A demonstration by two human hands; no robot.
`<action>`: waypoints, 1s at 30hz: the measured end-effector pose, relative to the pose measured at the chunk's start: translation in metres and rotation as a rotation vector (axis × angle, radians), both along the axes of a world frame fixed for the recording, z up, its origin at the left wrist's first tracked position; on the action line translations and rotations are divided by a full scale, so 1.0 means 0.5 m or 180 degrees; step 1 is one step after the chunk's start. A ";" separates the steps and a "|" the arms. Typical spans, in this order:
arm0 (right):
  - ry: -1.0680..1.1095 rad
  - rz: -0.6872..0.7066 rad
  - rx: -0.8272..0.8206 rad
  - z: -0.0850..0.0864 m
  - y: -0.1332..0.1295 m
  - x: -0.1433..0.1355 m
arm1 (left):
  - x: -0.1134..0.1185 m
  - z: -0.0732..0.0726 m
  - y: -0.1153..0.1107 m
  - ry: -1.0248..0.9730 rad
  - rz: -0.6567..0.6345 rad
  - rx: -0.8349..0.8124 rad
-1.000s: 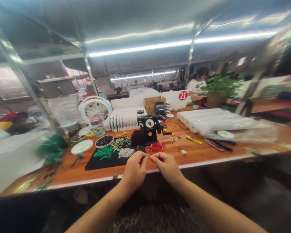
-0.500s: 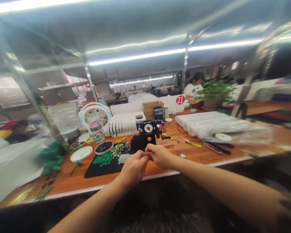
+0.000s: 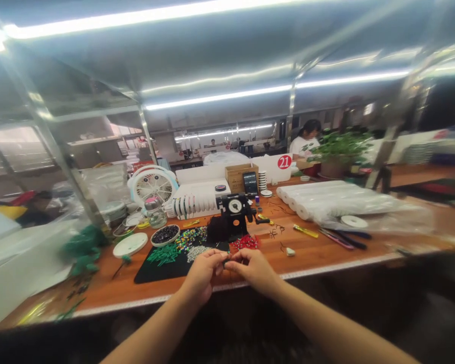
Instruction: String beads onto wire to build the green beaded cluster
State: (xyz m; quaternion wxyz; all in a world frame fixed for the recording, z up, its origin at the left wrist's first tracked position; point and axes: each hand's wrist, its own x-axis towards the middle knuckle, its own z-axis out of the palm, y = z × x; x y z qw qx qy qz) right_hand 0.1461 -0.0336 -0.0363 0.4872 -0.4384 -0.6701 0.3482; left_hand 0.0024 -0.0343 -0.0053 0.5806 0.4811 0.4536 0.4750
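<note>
My left hand and my right hand meet at the fingertips just above the table's front edge. Both are closed in a pinch, and between them is something small and dark, too small to make out. Just beyond my fingers lies a heap of red pieces. Behind it stands a black hand-cranked device with a round dial. To the left, a black mat bears green stick-like pieces, silver beads and multicoloured beads. A white dish of dark beads sits at the mat's back corner.
White spools line up behind the mat, near a fan and a glass jar. Wrapped white rolls lie on the right, with pliers and a yellow cutter before them. A person sits beyond.
Both hands have come down and nearer the table's front edge, still together at the fingertips. The red pieces, earlier hidden by my hands, now show. The view has shifted slightly.
</note>
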 end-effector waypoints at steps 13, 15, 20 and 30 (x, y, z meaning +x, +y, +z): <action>-0.1598 0.0187 0.2032 0.043 0.020 0.012 | -0.020 0.014 -0.018 0.2034 -0.0223 0.2370; -0.1303 0.0109 0.1396 0.056 0.049 0.005 | -0.022 0.004 -0.016 0.2322 -0.0165 0.2606; -0.1012 0.0181 0.0740 0.062 0.093 -0.004 | -0.026 -0.012 0.003 0.2438 -0.0486 0.2746; -0.0386 -0.0250 0.0470 -0.007 -0.007 -0.038 | -0.029 -0.016 0.019 0.0409 0.0012 0.0522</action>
